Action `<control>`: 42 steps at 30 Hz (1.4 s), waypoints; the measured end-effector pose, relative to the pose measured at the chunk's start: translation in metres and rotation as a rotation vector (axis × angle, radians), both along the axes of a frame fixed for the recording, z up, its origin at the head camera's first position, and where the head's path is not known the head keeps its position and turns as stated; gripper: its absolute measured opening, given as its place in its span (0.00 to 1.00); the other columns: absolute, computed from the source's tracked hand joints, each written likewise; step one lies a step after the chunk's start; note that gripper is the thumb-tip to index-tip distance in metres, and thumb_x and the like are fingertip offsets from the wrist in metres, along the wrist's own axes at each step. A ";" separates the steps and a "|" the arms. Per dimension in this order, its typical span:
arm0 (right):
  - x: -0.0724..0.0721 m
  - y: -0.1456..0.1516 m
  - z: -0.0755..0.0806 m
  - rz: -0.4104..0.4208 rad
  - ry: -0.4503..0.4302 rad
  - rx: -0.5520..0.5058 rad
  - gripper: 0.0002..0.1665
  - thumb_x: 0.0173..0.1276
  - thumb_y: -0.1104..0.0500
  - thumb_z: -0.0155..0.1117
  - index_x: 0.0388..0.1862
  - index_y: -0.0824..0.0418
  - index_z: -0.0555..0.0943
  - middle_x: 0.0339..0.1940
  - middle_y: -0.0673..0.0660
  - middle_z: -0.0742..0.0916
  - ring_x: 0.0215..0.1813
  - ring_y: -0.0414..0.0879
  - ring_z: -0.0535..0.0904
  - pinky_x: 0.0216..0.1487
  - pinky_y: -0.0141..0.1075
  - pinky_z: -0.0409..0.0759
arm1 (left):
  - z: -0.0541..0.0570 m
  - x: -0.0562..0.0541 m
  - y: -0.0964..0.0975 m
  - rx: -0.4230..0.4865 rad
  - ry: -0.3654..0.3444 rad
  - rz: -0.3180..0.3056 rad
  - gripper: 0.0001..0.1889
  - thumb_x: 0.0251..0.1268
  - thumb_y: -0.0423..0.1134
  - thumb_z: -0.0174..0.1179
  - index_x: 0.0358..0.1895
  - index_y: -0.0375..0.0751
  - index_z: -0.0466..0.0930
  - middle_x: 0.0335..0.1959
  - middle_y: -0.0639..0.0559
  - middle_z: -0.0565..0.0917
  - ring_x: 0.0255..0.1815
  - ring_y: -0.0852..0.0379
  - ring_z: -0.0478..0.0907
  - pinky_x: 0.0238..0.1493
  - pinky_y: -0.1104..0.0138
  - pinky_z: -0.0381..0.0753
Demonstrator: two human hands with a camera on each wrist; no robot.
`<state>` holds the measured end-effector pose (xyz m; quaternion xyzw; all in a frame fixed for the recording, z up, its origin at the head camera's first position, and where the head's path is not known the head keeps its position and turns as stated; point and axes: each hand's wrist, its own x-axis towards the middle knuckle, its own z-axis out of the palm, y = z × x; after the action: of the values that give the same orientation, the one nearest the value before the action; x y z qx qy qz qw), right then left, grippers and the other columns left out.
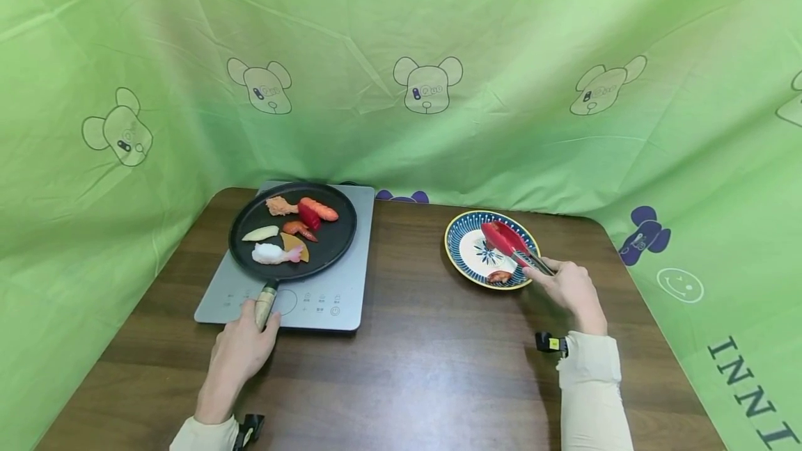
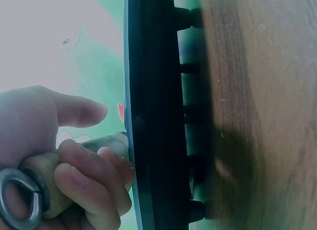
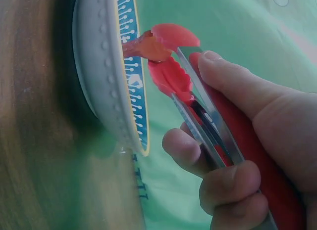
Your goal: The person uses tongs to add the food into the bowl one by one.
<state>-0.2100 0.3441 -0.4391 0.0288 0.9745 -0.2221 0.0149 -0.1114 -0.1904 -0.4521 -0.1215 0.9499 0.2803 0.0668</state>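
Observation:
My left hand (image 1: pixel 243 348) grips the wooden handle (image 1: pixel 266 303) of a black frying pan (image 1: pixel 333 246); in the left wrist view its fingers curl round the handle. Several food pieces lie in the pan, among them a shrimp with a pink tail (image 1: pixel 269 254) and a chicken wing (image 1: pixel 297 229). My right hand (image 1: pixel 571 287) holds red-tipped metal tongs (image 1: pixel 510 241) over a blue-patterned plate (image 1: pixel 466 273). In the right wrist view an orange-brown food piece (image 3: pixel 153 48) sits between the tong tips, at the plate's rim. A small reddish-brown piece (image 1: pixel 499 276) lies on the plate.
The pan rests on a grey induction cooker (image 1: pixel 357 277) on the left of the brown wooden table (image 1: pixel 426 360). Green cloth (image 1: pixel 351 33) with bear prints hangs behind and at both sides. The plate stands at the back right.

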 end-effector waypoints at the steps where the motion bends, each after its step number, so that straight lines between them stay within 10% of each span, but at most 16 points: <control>1: 0.000 0.000 0.000 -0.001 -0.005 -0.002 0.50 0.61 0.28 0.52 0.65 0.68 0.70 0.56 0.76 0.75 0.54 0.71 0.72 0.49 0.61 0.68 | 0.000 0.000 0.000 -0.001 0.002 0.000 0.33 0.69 0.56 0.46 0.61 0.28 0.55 0.25 0.40 0.71 0.19 0.48 0.69 0.18 0.60 0.64; 42: 0.007 -0.012 0.019 0.005 0.142 -0.119 0.42 0.65 0.35 0.57 0.63 0.66 0.72 0.49 0.74 0.80 0.43 0.60 0.75 0.42 0.51 0.71 | 0.001 0.001 0.002 -0.005 0.004 0.005 0.30 0.68 0.52 0.47 0.59 0.28 0.56 0.24 0.41 0.69 0.18 0.49 0.68 0.18 0.61 0.64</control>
<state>-0.2028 0.3325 -0.4204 0.0098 0.9582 -0.2812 -0.0518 -0.1103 -0.1885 -0.4513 -0.1237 0.9503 0.2785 0.0641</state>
